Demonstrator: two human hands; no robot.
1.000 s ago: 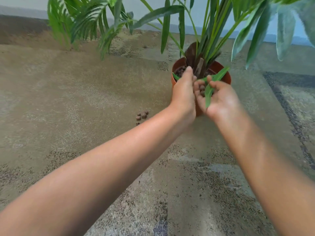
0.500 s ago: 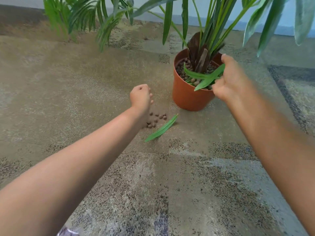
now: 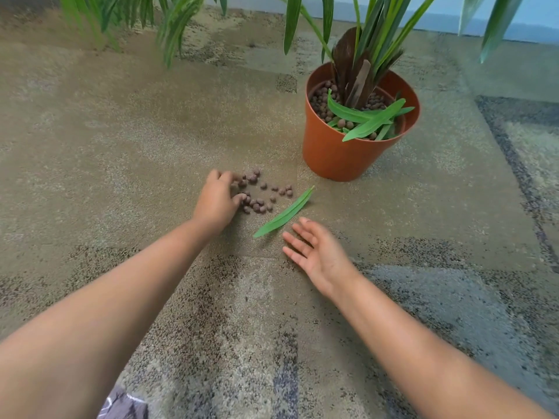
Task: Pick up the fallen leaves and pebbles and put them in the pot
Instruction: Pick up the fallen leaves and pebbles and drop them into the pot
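— Two hands are low over the carpet, so which one takes what?
— Start at the left hand [image 3: 216,201]. Its grip is curled down onto the near-left edge of the loose pebbles [image 3: 261,193], fingertips among them. It looks to be gathering or pinching a few, though how many sit inside the fingers is hidden.
— And the other?
— The right hand [image 3: 314,252] is released, palm up, fingers spread and relaxed, holding nothing. It sits just beside the lower tip of the fallen leaf [image 3: 284,213].
— How does that leaf lie?
— Flat on the carpet [image 3: 121,131], long axis running from its near-left tip, close to the right fingertips, up and away to the right, the far tip aimed toward the base of the pot [image 3: 335,155]. The pebbles are just left of it, between leaf and left hand.
— So the right hand is nearer the leaf?
— Clearly, and my guess is it takes the near tip while the left scoops pebbles.
— Where do they go?
— Into the pot, beyond and to the right of both hands, where several leaves already lie on the pebble filling around the plant [image 3: 360,71]
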